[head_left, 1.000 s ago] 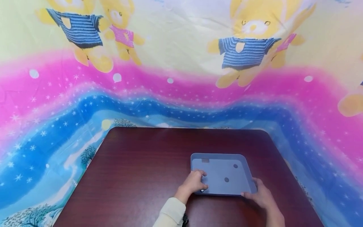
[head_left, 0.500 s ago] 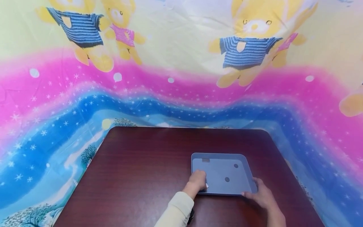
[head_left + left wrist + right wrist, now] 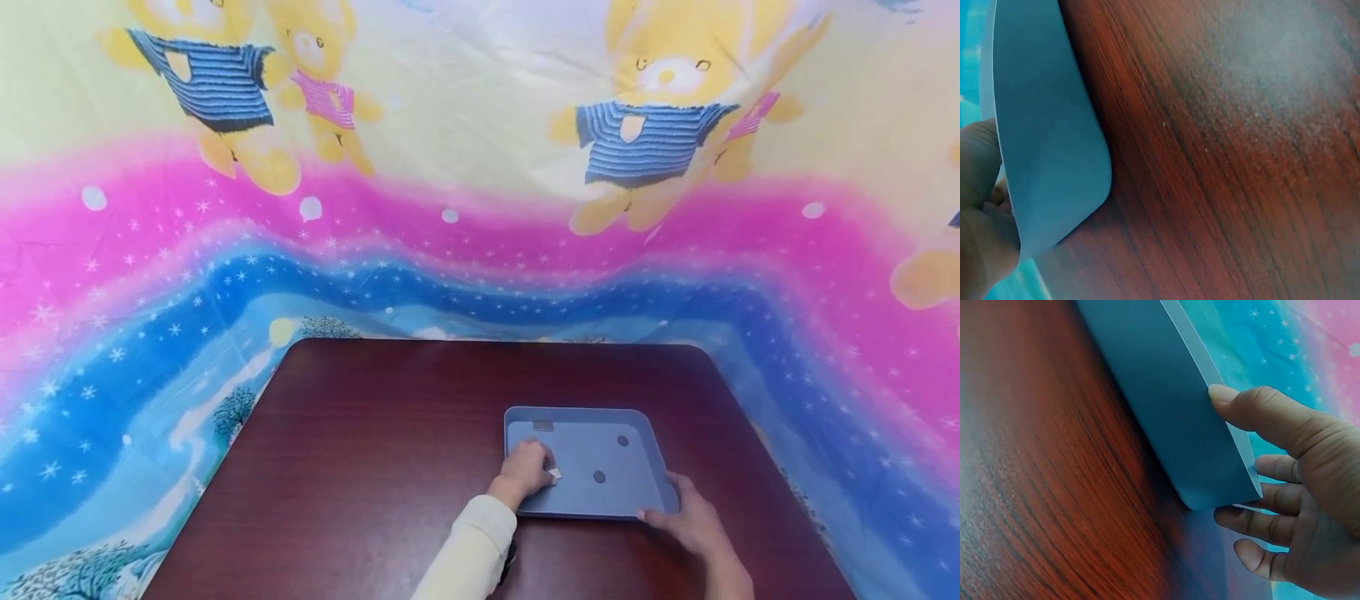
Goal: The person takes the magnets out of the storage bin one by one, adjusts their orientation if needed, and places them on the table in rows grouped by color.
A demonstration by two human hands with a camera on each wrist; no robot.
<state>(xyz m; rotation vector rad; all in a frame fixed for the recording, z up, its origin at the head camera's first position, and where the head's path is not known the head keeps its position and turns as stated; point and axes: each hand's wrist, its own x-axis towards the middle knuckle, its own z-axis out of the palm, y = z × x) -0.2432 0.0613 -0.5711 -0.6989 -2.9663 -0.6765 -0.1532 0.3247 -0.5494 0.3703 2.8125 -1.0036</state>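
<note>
A shallow grey-blue tray [image 3: 577,496] rests on the table, its inside facing up. My left hand [image 3: 525,465] reaches over the tray's left wall with curled fingers and pinches a small white piece [image 3: 555,473] low over the tray floor; what the piece is, I cannot tell. In the left wrist view, part of the left hand [image 3: 982,206] shows behind the tray's outer wall [image 3: 1054,137], and the white piece is hidden. My right hand [image 3: 1310,481] grips the tray's near right corner, thumb at the front rim and fingers round the side.
Two dark round spots [image 3: 599,477] show on the tray floor, and a brownish rectangular patch [image 3: 542,426] sits near its far left corner. The dark red wooden table [image 3: 375,433] is backed by a bear-printed cloth [image 3: 465,275].
My left hand, with the white piece, has moved away from the tray's near left corner, farther in along the left side. The right hand and tray have stayed in place.
</note>
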